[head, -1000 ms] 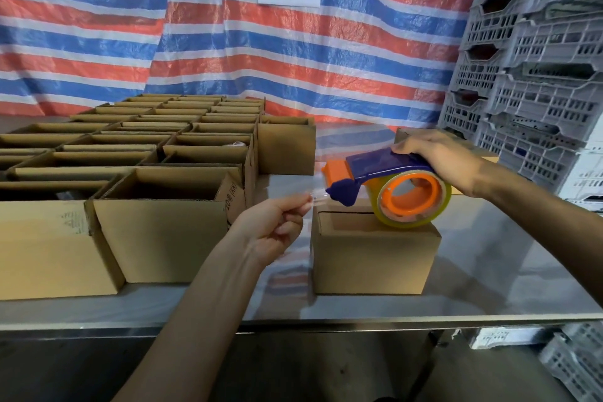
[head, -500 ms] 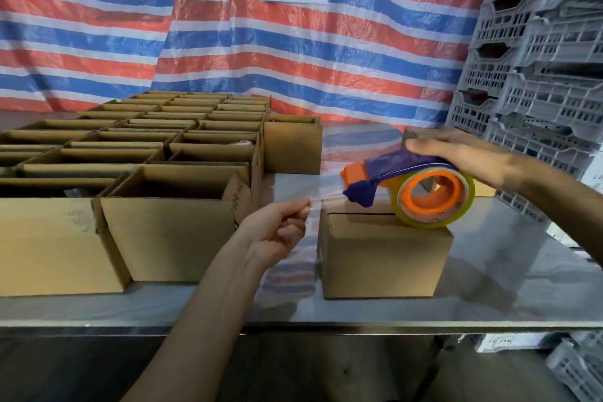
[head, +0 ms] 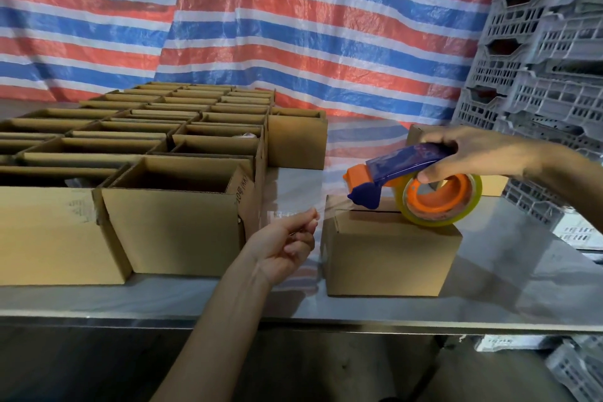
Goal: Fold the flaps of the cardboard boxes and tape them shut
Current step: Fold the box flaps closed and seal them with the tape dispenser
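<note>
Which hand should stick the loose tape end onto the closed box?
Left. The left hand pinches the tape end right beside the closed box, on its left side, while the right hand grips the tape dispenser above the box's top seam.

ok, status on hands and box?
Left hand pinches clear tape end. Right hand grips blue-and-orange tape dispenser over small brown cardboard box, flaps folded. Nothing blocking.
</note>
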